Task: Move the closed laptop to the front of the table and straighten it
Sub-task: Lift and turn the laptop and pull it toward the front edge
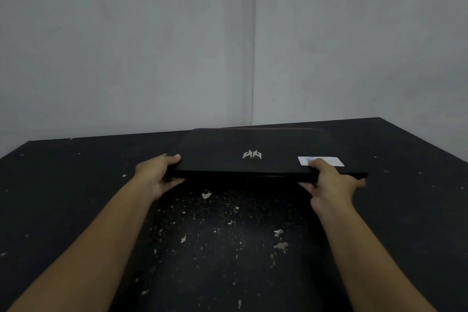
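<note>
A closed black laptop [228, 152] with a silver logo and a white sticker near its right front corner lies toward the back of a black table [76, 197]. Its near edge looks slightly raised off the tabletop and runs a little askew, lower on the right. My left hand [157, 175] grips the near left corner, thumb on the lid and fingers underneath. My right hand [331, 180] holds the near right part of the edge the same way, its thumb resting on the sticker.
The tabletop is worn, with chipped pale flecks between my forearms. Two grey walls meet in a corner right behind the table's far edge. The table's right edge slants off toward the lower right.
</note>
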